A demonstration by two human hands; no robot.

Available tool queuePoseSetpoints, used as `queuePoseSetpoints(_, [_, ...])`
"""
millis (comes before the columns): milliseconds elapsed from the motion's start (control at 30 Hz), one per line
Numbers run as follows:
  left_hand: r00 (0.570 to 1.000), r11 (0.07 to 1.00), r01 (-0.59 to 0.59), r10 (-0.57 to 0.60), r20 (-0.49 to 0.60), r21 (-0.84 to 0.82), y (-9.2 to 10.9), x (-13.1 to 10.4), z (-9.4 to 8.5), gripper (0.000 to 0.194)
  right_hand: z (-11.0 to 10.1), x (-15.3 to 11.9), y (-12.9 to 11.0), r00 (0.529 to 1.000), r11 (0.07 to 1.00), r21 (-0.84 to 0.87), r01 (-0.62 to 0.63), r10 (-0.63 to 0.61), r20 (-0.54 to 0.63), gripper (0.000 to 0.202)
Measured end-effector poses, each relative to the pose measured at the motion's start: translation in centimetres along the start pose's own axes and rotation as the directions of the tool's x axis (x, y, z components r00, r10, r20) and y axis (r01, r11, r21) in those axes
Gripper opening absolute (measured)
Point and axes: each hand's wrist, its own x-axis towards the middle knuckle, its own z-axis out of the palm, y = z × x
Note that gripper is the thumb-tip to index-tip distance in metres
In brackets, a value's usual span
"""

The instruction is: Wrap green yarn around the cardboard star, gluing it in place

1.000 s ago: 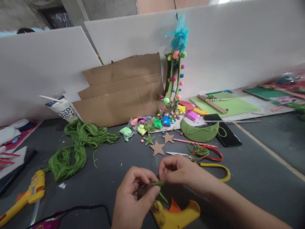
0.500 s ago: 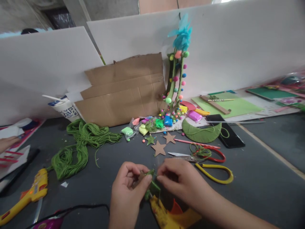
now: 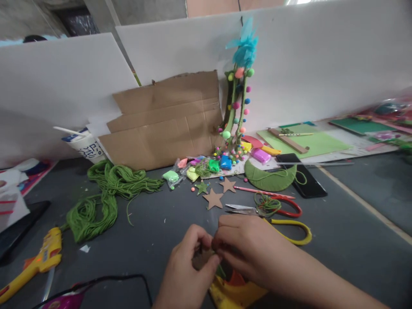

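hands (image 3: 191, 266) | drawn closer than half-second ago | green piece (image 3: 221, 271) now mostly hidden

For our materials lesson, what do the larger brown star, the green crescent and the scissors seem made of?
Larger flat brown star: probably cardboard, matt, given its plain colour and crisp edges.
Matt green crescent: perhaps felt or wrapped yarn; the soft-looking surface leaves it open.
Scissors with red and yellow handles: metal blades, judging by their silvery shine; handles smooth, bright, likely plastic.

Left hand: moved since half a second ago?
Yes. Judged against the larger cardboard star, the left hand has shifted right and a little lower in the view.
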Motion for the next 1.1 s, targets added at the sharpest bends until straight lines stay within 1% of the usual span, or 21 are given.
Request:
queuePoseSetpoints(67, [1.000, 1.000, -0.020, 0.021, 0.021, -0.015, 0.0, -0.1, -0.1, 0.018, -0.3, 0.2, 0.4, 0.997, 0.985, 0.155, -0.074, 0.069, 0.040, 0.009])
queuePoseSetpoints(133, [0.999, 0.997, -0.051, 0.052, 0.015, -0.056, -0.1, -0.1, 0.0, 0.019, -0.7, 0.5, 1.0, 0.982, 0.925, 0.335, -0.177, 0.142, 0.126, 0.010])
queuePoseSetpoints(233, [0.994, 0.984, -0.106, 0.105, -0.011, -0.145, -0.3, -0.2, 0.1, 0.021, -1.0, 0.7, 2.0, 0.937, 0.770, 0.550, -0.324, 0.182, 0.296, 0.005])
queuePoseSetpoints(267, [0.992, 0.978, -0.125, 0.123, -0.023, -0.170, -0.3, -0.2, 0.2, 0.021, -1.0, 0.8, 2.3, 0.926, 0.716, 0.601, -0.356, 0.181, 0.332, 0.005])
queuePoseSetpoints(333, [0.987, 0.964, -0.159, 0.152, -0.049, -0.215, -0.3, -0.2, 0.3, 0.022, -1.0, 0.9, 2.5, 0.911, 0.620, 0.678, -0.396, 0.172, 0.374, 0.011])
queuePoseSetpoints(400, [0.983, 0.948, -0.180, 0.167, -0.071, -0.263, -0.2, -0.3, 0.3, 0.023, -0.9, 0.9, 2.5, 0.906, 0.562, 0.717, -0.413, 0.171, 0.387, 0.013])
queuePoseSetpoints(533, [0.981, 0.909, -0.195, 0.172, -0.094, -0.367, 0.1, -0.5, 0.4, 0.023, -0.8, 0.9, 2.5, 0.898, 0.532, 0.726, -0.437, 0.215, 0.383, 0.014])
queuePoseSetpoints(600, [0.978, 0.883, -0.205, 0.167, -0.125, -0.422, 0.3, -0.7, 0.5, 0.023, -0.8, 1.0, 2.6, 0.887, 0.476, 0.748, -0.461, 0.228, 0.401, 0.014])
queuePoseSetpoints(700, [0.964, 0.847, -0.235, 0.140, -0.224, -0.478, 0.6, -0.7, 0.7, 0.025, -0.4, 1.2, 2.5, 0.880, 0.373, 0.797, -0.475, 0.228, 0.418, 0.005])
queuePoseSetpoints(800, [0.937, 0.844, -0.258, 0.099, -0.335, -0.471, 0.9, -0.7, 0.8, 0.026, 0.2, 1.3, 2.2, 0.882, 0.322, 0.825, -0.465, 0.245, 0.402, 0.003])
queuePoseSetpoints(867, [0.922, 0.854, -0.248, 0.064, -0.381, -0.457, 1.2, -0.6, 0.9, 0.025, 0.6, 1.4, 2.0, 0.883, 0.293, 0.839, -0.459, 0.255, 0.394, 0.002])
queuePoseSetpoints(933, [0.919, 0.859, -0.212, 0.013, -0.393, -0.467, 1.4, -0.5, 0.9, 0.025, 0.9, 1.4, 1.9, 0.884, 0.271, 0.850, -0.451, 0.266, 0.384, 0.003])
queuePoseSetpoints(1000, [0.928, 0.847, -0.158, -0.048, -0.370, -0.507, 1.4, -0.2, 0.9, 0.026, 1.3, 1.5, 2.1, 0.886, 0.265, 0.856, -0.444, 0.275, 0.374, 0.007])
queuePoseSetpoints(1100, [0.940, 0.801, -0.093, -0.124, -0.316, -0.592, 1.2, 0.3, 0.7, 0.027, 1.8, 1.6, 2.1, 0.893, 0.298, 0.857, -0.420, 0.305, 0.332, 0.011])
